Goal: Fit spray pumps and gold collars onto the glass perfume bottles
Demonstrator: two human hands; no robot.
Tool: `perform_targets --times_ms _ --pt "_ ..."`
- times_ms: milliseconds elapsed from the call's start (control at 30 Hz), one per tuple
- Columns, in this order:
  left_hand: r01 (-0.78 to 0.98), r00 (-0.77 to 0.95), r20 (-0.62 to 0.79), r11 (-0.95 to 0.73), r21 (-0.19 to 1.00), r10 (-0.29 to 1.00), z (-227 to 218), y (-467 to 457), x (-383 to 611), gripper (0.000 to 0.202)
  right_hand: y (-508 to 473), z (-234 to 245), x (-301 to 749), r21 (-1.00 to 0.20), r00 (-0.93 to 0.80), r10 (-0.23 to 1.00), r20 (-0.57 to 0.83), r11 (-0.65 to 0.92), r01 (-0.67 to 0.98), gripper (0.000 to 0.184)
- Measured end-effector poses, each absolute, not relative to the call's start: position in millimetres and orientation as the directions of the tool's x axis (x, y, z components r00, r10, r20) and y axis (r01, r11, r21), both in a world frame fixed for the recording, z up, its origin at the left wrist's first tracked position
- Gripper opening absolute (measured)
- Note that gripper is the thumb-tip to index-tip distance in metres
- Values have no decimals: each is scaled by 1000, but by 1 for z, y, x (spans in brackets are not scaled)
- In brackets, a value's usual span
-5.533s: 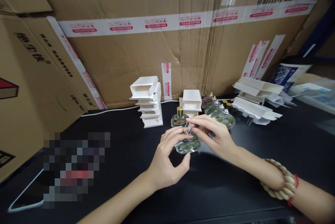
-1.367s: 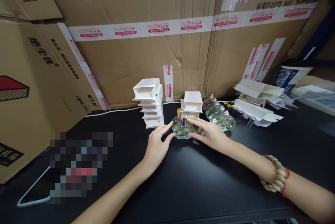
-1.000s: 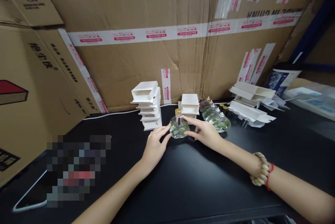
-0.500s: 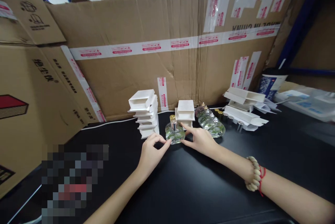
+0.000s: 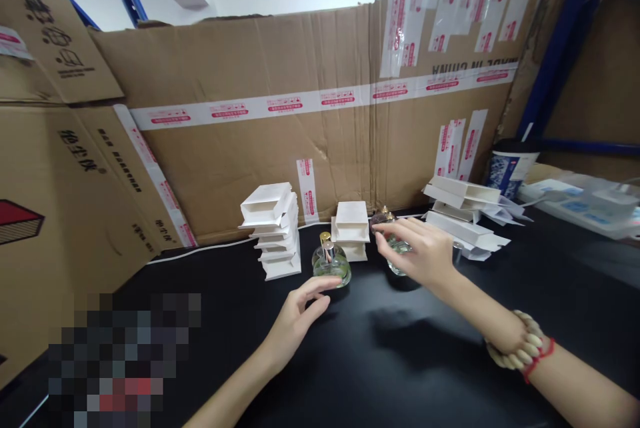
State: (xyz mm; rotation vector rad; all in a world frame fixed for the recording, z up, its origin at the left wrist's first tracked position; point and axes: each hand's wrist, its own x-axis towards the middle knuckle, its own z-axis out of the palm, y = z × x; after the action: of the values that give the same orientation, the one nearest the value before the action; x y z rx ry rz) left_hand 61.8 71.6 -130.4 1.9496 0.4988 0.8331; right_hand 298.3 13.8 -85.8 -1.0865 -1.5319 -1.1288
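Observation:
Two clear glass perfume bottles [image 5: 332,267] with green inside stand together on the black table [image 5: 400,361]; one has a gold cap, the other a silver one. My left hand [image 5: 299,313] hovers just in front of them, fingers apart and holding nothing. My right hand [image 5: 421,251] is over a cluster of similar glass bottles [image 5: 397,264] to the right, its fingers bent down over their tops. Most of that cluster is hidden by the hand. A beaded bracelet [image 5: 520,348] sits on my right wrist.
A stack of small white boxes [image 5: 273,231] and a shorter white stack [image 5: 351,229] stand behind the bottles. Long white cartons [image 5: 463,208] and a printed cup [image 5: 510,171] lie at the right. Cardboard sheets [image 5: 300,121] wall the back and left. A pixelated patch [image 5: 125,355] is at the lower left.
Both hands set the silver-capped bottle beside the gold-capped one and let go. My right hand moved right to the bottle cluster, my left hand drew back. The camera tilted up.

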Motion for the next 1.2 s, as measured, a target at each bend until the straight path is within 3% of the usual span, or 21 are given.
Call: perform_targets --times_ms 133,233,533,767,967,1200 --pt "84 679 349 -541 837 646 -134 72 66 43 26 -91 318 128 -134 192 972 44 991 20" --pt "130 678 371 -600 789 634 -138 71 67 40 35 -97 326 56 -65 239 969 43 998 28" --pt "176 669 394 -649 740 630 -139 70 69 35 39 -99 329 -149 58 378 924 217 965 30" --pt "156 494 489 -627 763 719 -138 82 66 26 39 -99 327 -245 60 473 879 340 908 26" --pt "122 373 474 -549 827 797 -140 85 71 30 37 -99 313 -399 90 548 832 477 783 22" --pt "-50 323 430 -439 897 843 -129 73 68 43 34 -100 295 -616 122 686 717 543 571 35"
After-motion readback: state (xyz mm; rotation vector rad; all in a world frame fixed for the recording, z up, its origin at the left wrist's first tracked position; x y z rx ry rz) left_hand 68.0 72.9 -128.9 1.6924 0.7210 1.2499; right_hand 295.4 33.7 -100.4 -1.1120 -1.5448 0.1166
